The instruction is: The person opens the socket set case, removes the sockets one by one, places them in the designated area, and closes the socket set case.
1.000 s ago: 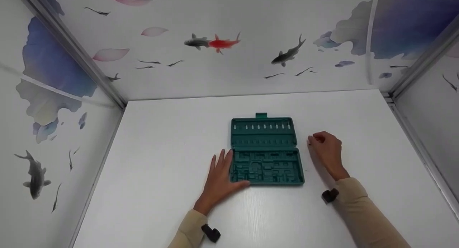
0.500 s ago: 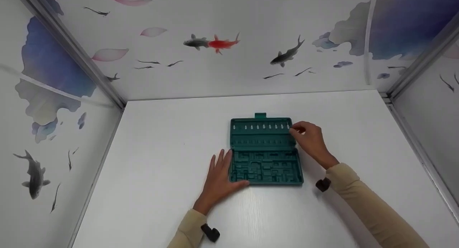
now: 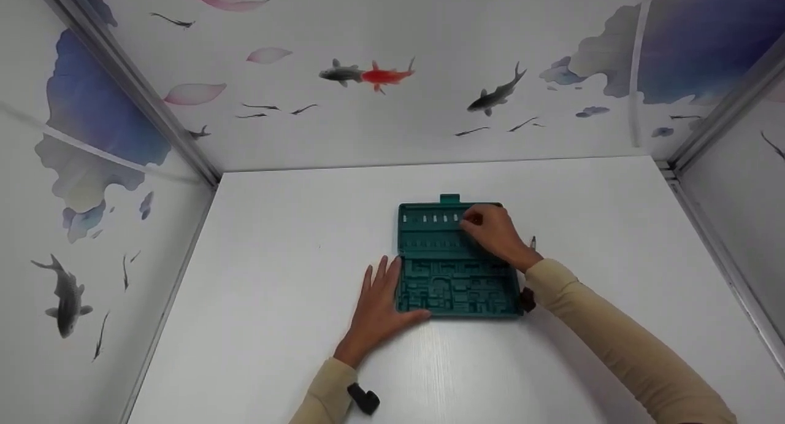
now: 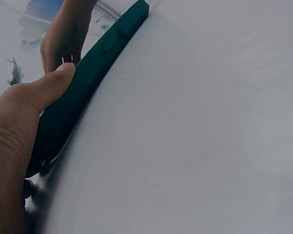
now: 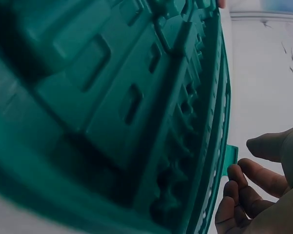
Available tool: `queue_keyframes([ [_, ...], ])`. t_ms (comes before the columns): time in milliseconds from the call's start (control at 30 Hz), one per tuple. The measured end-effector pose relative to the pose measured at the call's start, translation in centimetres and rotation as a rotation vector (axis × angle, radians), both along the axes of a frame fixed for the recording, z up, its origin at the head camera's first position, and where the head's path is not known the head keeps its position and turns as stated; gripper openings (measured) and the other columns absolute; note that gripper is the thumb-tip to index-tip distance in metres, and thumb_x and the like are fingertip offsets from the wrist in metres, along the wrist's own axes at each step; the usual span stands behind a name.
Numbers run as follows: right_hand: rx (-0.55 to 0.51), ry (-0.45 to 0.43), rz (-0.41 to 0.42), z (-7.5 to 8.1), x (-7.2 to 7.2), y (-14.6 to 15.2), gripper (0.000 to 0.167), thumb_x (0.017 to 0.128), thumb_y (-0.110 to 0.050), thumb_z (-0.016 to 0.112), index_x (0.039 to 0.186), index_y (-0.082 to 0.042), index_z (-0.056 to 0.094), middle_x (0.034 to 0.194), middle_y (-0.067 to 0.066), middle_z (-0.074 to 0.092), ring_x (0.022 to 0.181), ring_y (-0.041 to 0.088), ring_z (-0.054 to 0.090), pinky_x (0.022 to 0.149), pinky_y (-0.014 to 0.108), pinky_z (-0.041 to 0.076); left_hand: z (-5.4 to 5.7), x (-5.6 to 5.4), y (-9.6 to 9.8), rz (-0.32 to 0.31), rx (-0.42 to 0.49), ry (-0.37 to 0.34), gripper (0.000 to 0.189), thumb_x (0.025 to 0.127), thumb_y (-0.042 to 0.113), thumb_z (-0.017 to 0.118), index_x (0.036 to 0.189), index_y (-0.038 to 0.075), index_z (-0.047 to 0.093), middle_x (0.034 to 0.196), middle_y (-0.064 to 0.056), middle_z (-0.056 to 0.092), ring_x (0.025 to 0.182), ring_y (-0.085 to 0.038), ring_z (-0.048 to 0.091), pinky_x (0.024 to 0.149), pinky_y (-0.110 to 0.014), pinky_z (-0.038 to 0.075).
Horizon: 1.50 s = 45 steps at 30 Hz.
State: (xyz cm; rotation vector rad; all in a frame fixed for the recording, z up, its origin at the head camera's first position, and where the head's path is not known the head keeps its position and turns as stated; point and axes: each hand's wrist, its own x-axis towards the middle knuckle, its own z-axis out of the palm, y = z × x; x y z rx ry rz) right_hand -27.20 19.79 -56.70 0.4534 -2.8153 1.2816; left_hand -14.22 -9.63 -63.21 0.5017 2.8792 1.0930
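Observation:
A green plastic tool case lies unfolded on the white table. Its far half carries a row of small pale bits; the near half shows moulded recesses. My left hand rests against the near left corner with straight fingers, its thumb pressing the front rim. My right hand reaches over the far half, fingertips at the row, hiding its right end. In the right wrist view its thumb and forefinger stand apart, with nothing visible between them.
A thin small piece, probably a bit, is on the table right of the case, beside the right wrist. The latch tab sticks out at the case's far edge. Patterned wall panels border the table.
My right hand has moved left from the table beside the case to the bit row, uncovering the thin piece on the right. The left hand and case have stayed put.

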Motion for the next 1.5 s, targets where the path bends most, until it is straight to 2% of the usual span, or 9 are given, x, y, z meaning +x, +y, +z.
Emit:
queue_keyframes([
  [433,-0.009,0.065,0.081,-1.2,-1.9,-3.6,0.021,0.105,-0.007,0.073,0.119,0.007,0.078,0.110,0.021,0.076,0.100,0.037,0.071,0.091,0.058,0.059,-0.2,0.0,-0.1,-0.007,-0.001,0.009,0.124,0.088,0.079,0.075,0.176,0.009,0.023,0.182,-0.015,0.023,0.171,-0.031,0.013,0.138,-0.055,0.006],
  [533,-0.028,0.105,0.098,-1.7,-2.4,-4.3,0.020,0.102,-0.005,0.073,0.116,0.008,0.079,0.106,0.021,0.077,0.097,0.036,0.071,0.088,0.059,0.059,-0.3,-0.1,-0.2,-0.019,0.000,0.021,0.124,0.089,0.079,0.075,0.176,0.008,0.023,0.182,-0.015,0.023,0.171,-0.031,0.013,0.137,-0.056,0.006],
  [567,-0.055,0.125,0.119,-2.4,-2.8,-4.3,0.020,0.103,-0.008,0.073,0.116,0.006,0.080,0.105,0.019,0.078,0.096,0.034,0.072,0.088,0.056,0.060,-0.3,-0.1,-0.2,-0.021,0.003,0.022,0.124,0.089,0.079,0.075,0.176,0.008,0.023,0.182,-0.015,0.023,0.171,-0.031,0.013,0.137,-0.056,0.006],
  [767,-0.047,0.148,0.127,-2.7,-3.4,-5.6,0.022,0.102,-0.007,0.075,0.117,0.008,0.080,0.107,0.021,0.079,0.097,0.037,0.074,0.088,0.058,0.062,-0.3,-0.2,-0.2,-0.020,0.003,0.023,0.124,0.089,0.079,0.074,0.176,0.008,0.022,0.182,-0.016,0.023,0.171,-0.031,0.013,0.137,-0.056,0.006],
  [800,-0.016,0.138,0.109,-2.2,-3.0,-6.0,0.022,0.101,-0.004,0.075,0.117,0.010,0.079,0.108,0.024,0.078,0.098,0.039,0.074,0.088,0.061,0.061,-0.3,-0.2,-0.2,-0.019,0.002,0.022,0.124,0.089,0.079,0.074,0.176,0.008,0.022,0.182,-0.016,0.023,0.171,-0.032,0.014,0.137,-0.056,0.006],
  [967,0.057,0.133,0.062,-2.1,-3.1,-7.2,0.020,0.100,-0.006,0.078,0.115,0.008,0.081,0.110,0.023,0.079,0.102,0.041,0.074,0.092,0.061,0.060,-0.2,-0.2,-0.2,-0.017,-0.004,0.011,0.126,0.088,0.081,0.074,0.176,0.008,0.022,0.182,-0.016,0.022,0.171,-0.032,0.013,0.137,-0.056,0.006],
  [1167,0.152,0.105,0.010,-2.2,-2.7,-8.1,0.023,0.105,-0.012,0.074,0.120,0.004,0.081,0.119,0.022,0.078,0.115,0.043,0.068,0.102,0.066,0.050,0.0,-0.1,-0.2,-0.008,-0.015,0.000,0.127,0.087,0.081,0.075,0.177,0.009,0.022,0.183,-0.015,0.020,0.171,-0.031,0.012,0.137,-0.056,0.006],
  [1300,0.117,0.089,-0.026,-2.3,-2.5,-8.5,0.021,0.107,-0.010,0.072,0.121,0.003,0.081,0.120,0.021,0.078,0.117,0.042,0.066,0.105,0.066,0.046,0.1,-0.2,-0.2,-0.015,-0.031,0.012,0.126,0.088,0.080,0.075,0.176,0.007,0.022,0.182,-0.016,0.021,0.171,-0.032,0.013,0.137,-0.058,0.007],
  [1500,0.005,0.047,-0.100,-2.8,-2.3,-8.7,0.022,0.104,-0.008,0.075,0.122,0.002,0.082,0.116,0.019,0.078,0.115,0.039,0.065,0.099,0.059,0.042,-0.2,-0.2,-0.1,-0.016,-0.016,0.007,0.126,0.088,0.080,0.075,0.176,0.008,0.022,0.182,-0.017,0.020,0.170,-0.033,0.013,0.137,-0.058,0.007],
])
